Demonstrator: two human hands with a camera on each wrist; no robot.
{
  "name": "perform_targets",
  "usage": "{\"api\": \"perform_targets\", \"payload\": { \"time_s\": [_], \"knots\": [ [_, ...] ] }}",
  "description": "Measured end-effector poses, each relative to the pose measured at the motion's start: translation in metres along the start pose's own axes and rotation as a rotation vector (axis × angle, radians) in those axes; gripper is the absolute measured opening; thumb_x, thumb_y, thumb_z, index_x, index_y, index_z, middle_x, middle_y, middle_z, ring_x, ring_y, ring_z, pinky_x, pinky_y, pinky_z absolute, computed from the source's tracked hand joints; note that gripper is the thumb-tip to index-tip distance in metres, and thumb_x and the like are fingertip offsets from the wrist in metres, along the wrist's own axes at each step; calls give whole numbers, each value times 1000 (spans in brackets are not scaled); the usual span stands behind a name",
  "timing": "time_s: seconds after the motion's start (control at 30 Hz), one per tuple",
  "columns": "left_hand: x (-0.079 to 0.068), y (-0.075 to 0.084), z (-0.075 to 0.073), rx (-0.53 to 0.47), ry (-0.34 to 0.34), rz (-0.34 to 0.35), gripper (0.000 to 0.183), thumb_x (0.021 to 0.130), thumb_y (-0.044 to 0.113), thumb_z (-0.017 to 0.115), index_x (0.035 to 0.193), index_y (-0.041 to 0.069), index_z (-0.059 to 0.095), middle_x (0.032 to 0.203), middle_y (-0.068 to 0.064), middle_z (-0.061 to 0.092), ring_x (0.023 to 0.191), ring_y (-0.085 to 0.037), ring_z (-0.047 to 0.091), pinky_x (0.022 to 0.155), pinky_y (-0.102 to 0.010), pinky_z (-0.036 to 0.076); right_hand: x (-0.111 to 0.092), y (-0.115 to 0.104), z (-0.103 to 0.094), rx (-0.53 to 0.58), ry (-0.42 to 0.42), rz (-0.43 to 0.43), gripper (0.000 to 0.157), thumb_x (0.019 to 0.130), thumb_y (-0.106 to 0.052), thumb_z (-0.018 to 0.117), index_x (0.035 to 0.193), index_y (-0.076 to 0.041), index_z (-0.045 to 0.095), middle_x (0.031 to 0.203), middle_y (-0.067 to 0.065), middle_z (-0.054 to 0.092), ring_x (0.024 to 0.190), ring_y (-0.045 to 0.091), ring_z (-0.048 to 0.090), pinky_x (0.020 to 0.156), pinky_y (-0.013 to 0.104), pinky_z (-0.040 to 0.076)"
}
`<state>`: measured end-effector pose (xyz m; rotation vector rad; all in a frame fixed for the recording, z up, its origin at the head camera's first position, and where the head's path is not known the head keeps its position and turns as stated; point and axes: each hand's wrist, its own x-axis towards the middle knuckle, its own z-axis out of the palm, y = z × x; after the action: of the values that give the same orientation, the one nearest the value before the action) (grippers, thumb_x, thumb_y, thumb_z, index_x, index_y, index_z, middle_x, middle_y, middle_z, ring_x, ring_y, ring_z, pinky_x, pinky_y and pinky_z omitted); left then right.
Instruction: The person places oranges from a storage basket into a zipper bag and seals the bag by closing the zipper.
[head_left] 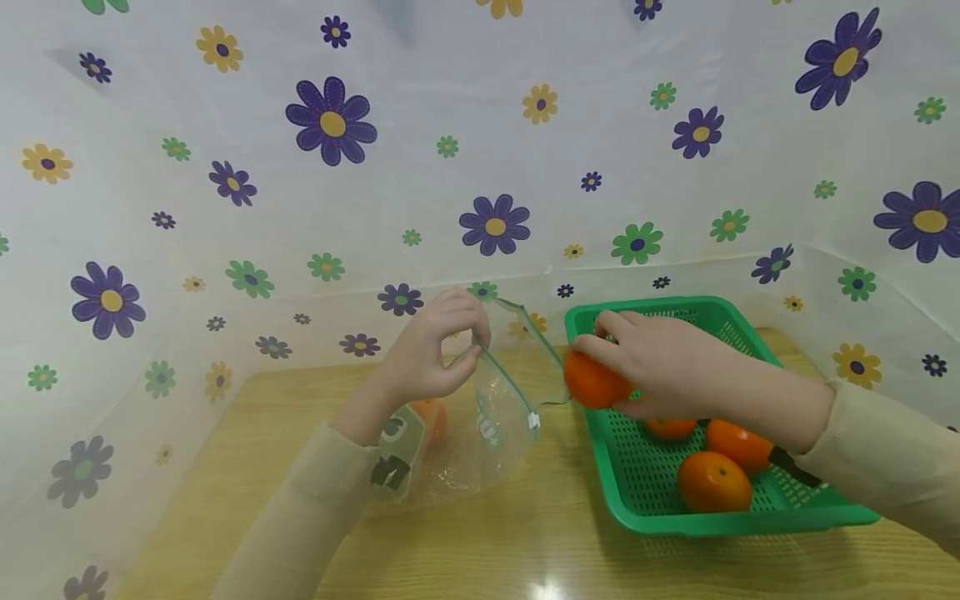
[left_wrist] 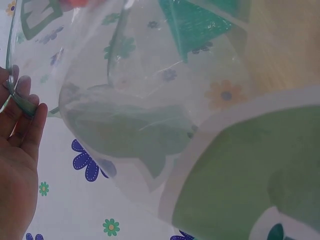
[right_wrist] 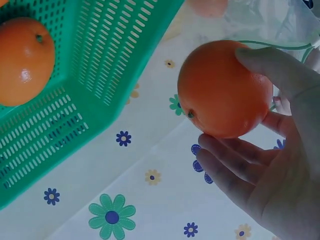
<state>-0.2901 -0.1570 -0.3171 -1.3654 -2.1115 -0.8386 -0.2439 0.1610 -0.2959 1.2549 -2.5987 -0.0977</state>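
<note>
head: high, looking down | wrists: close | shared: green basket (head_left: 645, 483)

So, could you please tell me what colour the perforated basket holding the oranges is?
The basket is green, clearest in the head view.

bag (head_left: 480, 417) left of basket (head_left: 750, 508); three oranges (head_left: 714, 482) in basket.

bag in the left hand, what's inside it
One orange shows through the clear bag, low near the left hand's wrist. The printed label covers part of the bag, so anything behind it is hidden.
</note>
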Motion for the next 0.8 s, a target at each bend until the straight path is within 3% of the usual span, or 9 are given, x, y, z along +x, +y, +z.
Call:
{"api": "perform_targets", "payload": {
  "time_s": [0.33, 0.8],
  "knots": [
    [-1, -1, 0, -2, 6, 3, 4, 83, 6, 61, 84, 9, 64, 83, -2, 67, 97, -23, 59, 98, -41, 48, 8, -8, -4, 32, 23, 26, 78, 76, -29, 95, 143, -17, 56, 121, 12, 62, 99, 26, 67, 79, 41, 64],
    [-2, -1, 0, -3, 6, -8, 5, 83, 5, 62, 84, 8, 65, 84, -2, 67, 97, -23, 59, 98, -40, 49, 19, -14, -1, 18, 60, -15, 78, 77, -30, 95, 142, -18, 54, 122, 11, 61, 97, 25, 66, 77, 36, 63]
  ]
}}
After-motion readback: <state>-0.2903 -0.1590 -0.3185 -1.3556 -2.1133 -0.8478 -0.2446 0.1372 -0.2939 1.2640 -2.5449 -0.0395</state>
